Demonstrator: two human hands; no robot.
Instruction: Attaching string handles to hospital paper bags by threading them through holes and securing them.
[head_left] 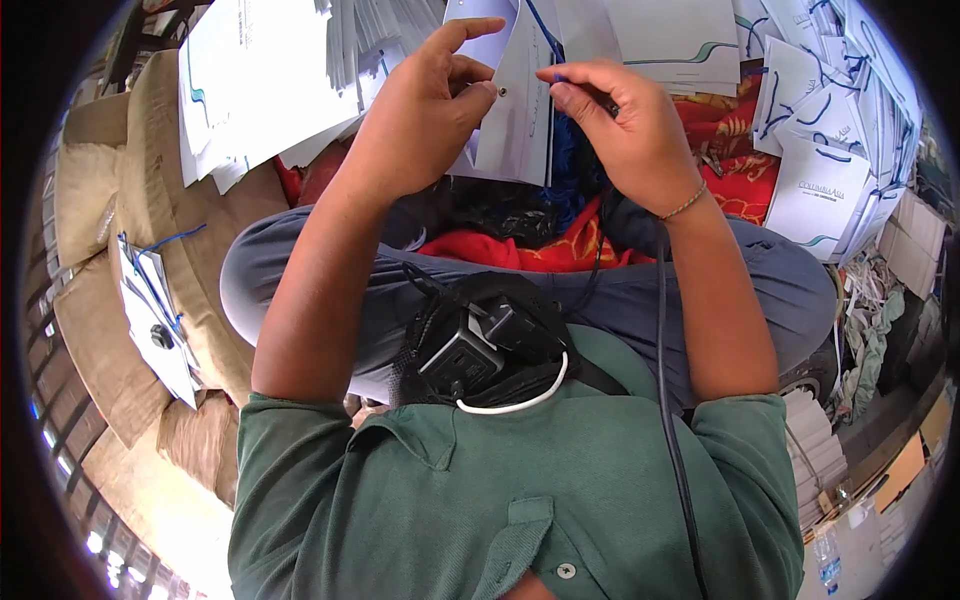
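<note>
A white paper bag (515, 125) stands in front of my crossed legs, with a small metal eyelet near its upper edge. My left hand (425, 115) is at the bag's left side, thumb and index finger apart, with nothing visible between them. The thumb tip is close to the eyelet. On the other side, my right hand (625, 110) is closed, thumb and index finger pinching a blue cord (557, 78) at the bag's right edge. More blue cord (540, 28) runs along the top of the bag. A bundle of dark blue cords (570, 165) hangs just below my right hand.
Flat white printed sheets (265, 80) are piled at the left, with others (675, 40) beyond my right hand. Finished-looking white bags with blue handles (820, 190) crowd the right side. Red patterned cloth (500, 252) lies before my legs. A brown cushioned seat (150, 200) is at left.
</note>
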